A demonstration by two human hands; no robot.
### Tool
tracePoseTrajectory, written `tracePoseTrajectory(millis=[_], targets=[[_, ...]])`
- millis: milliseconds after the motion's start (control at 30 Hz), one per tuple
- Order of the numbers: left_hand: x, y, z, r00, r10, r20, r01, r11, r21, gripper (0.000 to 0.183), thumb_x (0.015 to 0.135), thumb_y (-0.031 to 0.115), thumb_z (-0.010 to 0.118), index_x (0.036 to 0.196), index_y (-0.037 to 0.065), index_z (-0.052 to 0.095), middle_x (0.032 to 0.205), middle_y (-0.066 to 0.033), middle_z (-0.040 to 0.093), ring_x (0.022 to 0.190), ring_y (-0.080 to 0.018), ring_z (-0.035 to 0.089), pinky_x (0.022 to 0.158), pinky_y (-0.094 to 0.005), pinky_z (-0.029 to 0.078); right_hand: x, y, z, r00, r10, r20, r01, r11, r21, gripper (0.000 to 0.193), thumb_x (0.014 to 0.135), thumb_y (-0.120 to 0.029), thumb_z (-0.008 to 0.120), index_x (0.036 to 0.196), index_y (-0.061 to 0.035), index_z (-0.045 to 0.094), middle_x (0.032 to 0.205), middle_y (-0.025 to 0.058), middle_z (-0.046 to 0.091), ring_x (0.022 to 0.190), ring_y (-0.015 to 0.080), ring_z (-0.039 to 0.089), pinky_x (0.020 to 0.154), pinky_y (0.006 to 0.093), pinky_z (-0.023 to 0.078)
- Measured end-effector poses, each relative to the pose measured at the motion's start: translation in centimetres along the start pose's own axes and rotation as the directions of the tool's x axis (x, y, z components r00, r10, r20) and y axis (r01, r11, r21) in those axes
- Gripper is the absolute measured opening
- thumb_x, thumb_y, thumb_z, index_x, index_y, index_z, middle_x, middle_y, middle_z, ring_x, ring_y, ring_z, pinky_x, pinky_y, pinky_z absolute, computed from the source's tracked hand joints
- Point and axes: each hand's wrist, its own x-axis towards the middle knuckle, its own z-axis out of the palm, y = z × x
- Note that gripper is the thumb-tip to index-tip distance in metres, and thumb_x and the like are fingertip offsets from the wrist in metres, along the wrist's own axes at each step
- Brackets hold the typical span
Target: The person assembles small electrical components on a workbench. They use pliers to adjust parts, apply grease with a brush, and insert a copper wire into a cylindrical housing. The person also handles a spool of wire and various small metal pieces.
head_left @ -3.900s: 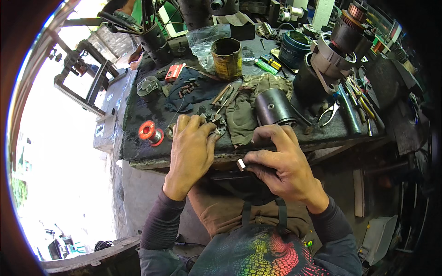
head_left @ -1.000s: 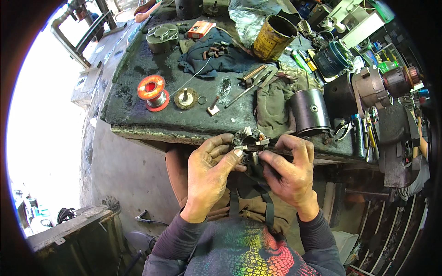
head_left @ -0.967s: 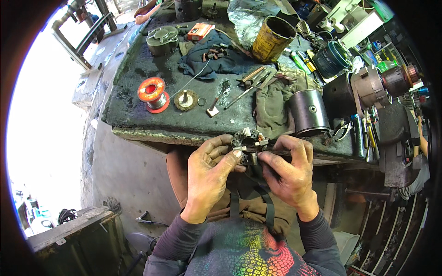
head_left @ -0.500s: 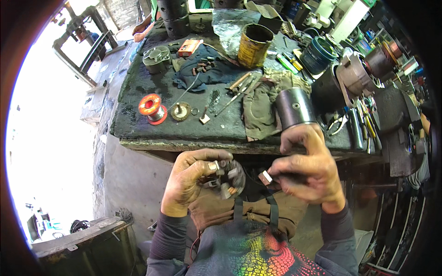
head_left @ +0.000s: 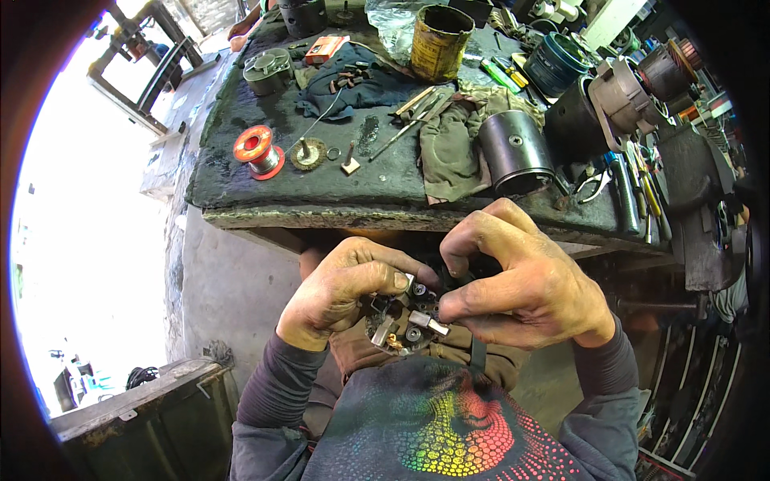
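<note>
A round brush holder plate (head_left: 395,341) from an electric motor, with metal boxes, screws and a coppery bit at its lower edge, is held above my lap. My left hand (head_left: 349,284) grips it from the left, thumb on top and fingers beneath and behind. My right hand (head_left: 533,289) is bent in from the right, its thumb and fingertips closed at the plate's right side, beside a shiny metal block (head_left: 429,323). What those fingertips pinch is hidden by the hand.
On the dark bench (head_left: 233,180) ahead stand a solder spool (head_left: 255,144), a wire wheel brush (head_left: 308,154), a steel cylinder (head_left: 516,148) next to a brown rag (head_left: 449,164), and a yellow can (head_left: 441,44). Pliers (head_left: 593,186) and other tools lie at the right. A metal box (head_left: 152,425) is at lower left.
My right hand has moved left, bringing its fingertips to the plate; the small brown-and-white carbon brush it pinched is out of clear sight. The plate has tilted and shows its face more.
</note>
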Motion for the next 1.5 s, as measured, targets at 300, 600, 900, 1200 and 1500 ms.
tracePoseTrajectory(millis=[300, 600, 900, 1200, 1500], targets=[[0.5, 0.0, 0.5, 1.000, -0.017, 0.011, 0.017, 1.000, -0.004, 0.041, 0.091, 0.012, 0.063, 0.120, -0.014, 0.075, 0.103, -0.0146, 0.078, 0.090, -0.0155, 0.072, 0.087, -0.0282, 0.056, -0.2, 0.0, -0.2, 0.999, 0.004, 0.046, -0.004, 1.000, -0.017, 0.027, 0.075, -0.013, 0.083, 0.101, -0.0150, 0.078, 0.112, 0.0087, 0.059, 0.108, 0.0337, 0.056, 0.094, 0.0455, 0.046], [1.0, -0.3, 0.9, 0.998, -0.061, -0.009, 0.060, 0.996, -0.065, 0.039, 0.093, 0.012, 0.062, 0.120, -0.013, 0.075, 0.101, -0.0132, 0.078, 0.088, -0.0141, 0.071, 0.081, -0.0272, 0.056, 0.0, 0.4, 1.1, 1.000, 0.015, -0.014, -0.015, 1.000, -0.017, 0.029, 0.075, -0.013, 0.083, 0.103, -0.0110, 0.076, 0.110, 0.0099, 0.058, 0.107, 0.0341, 0.056, 0.092, 0.0442, 0.048], [1.2, -0.7, 0.4, 0.999, -0.048, -0.012, 0.047, 0.999, -0.013, 0.037, 0.095, 0.012, 0.063, 0.121, -0.012, 0.076, 0.100, -0.0119, 0.078, 0.085, -0.0132, 0.071, 0.079, -0.0268, 0.056, -0.6, 0.8, 1.5, 0.999, 0.036, -0.015, -0.036, 0.999, -0.005, 0.027, 0.077, -0.013, 0.083, 0.103, -0.0111, 0.076, 0.109, 0.0100, 0.058, 0.106, 0.0335, 0.056, 0.091, 0.0441, 0.048], [1.3, 1.7, 0.4, 0.932, 0.127, -0.340, -0.060, 0.978, 0.200, 0.028, 0.098, 0.005, 0.061, 0.117, -0.006, 0.079, 0.085, -0.0019, 0.073, 0.071, -0.0061, 0.062, 0.067, -0.0228, 0.052, 1.2, 0.6, -2.3, 0.980, 0.020, -0.198, -0.052, 0.986, -0.157, 0.028, 0.068, -0.008, 0.085, 0.095, -0.0133, 0.078, 0.102, 0.0077, 0.059, 0.095, 0.0302, 0.057, 0.086, 0.0443, 0.048], [8.3, 13.8, -3.9, 0.532, 0.768, -0.357, 0.073, 0.379, 0.923, 0.033, 0.089, 0.033, 0.070, 0.103, 0.007, 0.085, 0.075, -0.0137, 0.076, 0.072, -0.0138, 0.072, 0.074, -0.0334, 0.056, 4.6, 1.9, -0.7, 0.983, -0.016, -0.183, -0.104, 0.771, -0.629, 0.017, 0.073, -0.019, 0.079, 0.084, -0.0073, 0.074, 0.111, 0.0117, 0.061, 0.109, 0.0303, 0.058, 0.095, 0.0419, 0.048]])
